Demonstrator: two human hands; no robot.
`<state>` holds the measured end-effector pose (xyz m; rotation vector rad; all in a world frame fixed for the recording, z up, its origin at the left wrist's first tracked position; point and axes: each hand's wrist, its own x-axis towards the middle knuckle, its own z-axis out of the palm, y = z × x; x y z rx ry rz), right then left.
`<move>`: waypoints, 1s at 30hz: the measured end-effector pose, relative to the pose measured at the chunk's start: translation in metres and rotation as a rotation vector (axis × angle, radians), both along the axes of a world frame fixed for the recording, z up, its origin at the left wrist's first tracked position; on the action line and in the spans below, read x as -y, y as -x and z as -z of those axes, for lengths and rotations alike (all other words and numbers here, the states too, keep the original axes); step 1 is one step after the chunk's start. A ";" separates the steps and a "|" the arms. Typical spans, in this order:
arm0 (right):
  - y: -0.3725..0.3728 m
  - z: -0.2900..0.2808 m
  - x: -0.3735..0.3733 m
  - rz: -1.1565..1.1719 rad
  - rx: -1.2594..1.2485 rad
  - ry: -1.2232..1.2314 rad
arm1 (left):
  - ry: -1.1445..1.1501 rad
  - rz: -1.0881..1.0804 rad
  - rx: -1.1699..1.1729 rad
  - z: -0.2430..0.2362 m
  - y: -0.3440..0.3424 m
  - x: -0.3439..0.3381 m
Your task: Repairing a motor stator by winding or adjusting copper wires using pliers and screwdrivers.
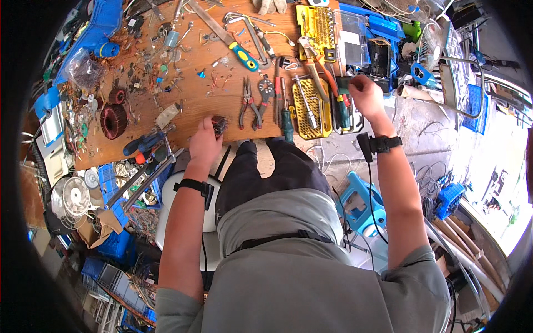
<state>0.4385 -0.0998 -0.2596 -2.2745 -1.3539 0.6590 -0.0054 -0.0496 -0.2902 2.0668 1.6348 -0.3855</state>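
Note:
At the table's near edge my left hand (205, 144) is closed around a small dark cylindrical piece with reddish windings, like a wound motor core (220, 125). My right hand (367, 99) is raised past the table's right edge, fingers curled together. A dark green piece (344, 84) shows at its fingertips; its kind is unclear. Below that hand lie a green-handled screwdriver (342, 114) and a yellow tool tray (308, 111) with a socket wrench (311, 117) on it. Red-handled pliers (247, 105) lie between my hands.
On the wooden table (183, 94), two larger copper-wound rings (114, 121) sit at left. A handsaw (242, 55) and a yellow bit set (317, 28) lie farther back. Blue-handled tools (145, 143) overhang the near left edge. A light blue plastic stool (363, 202) stands below right.

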 end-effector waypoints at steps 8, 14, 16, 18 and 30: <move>0.023 0.019 0.031 -0.056 0.207 -0.053 | -0.042 0.021 0.007 0.002 0.004 0.002; 0.078 0.028 -0.024 -0.041 0.391 0.305 | 0.004 0.034 -0.067 -0.002 -0.005 -0.001; 0.075 0.027 -0.032 -0.074 0.350 0.361 | 0.019 0.028 -0.081 0.000 -0.003 -0.003; 0.069 0.021 -0.037 -0.091 0.340 0.348 | 0.004 0.043 -0.098 0.002 -0.005 -0.001; 0.137 -0.014 -0.030 -0.052 0.049 0.254 | 0.007 0.027 -0.073 -0.003 -0.002 0.000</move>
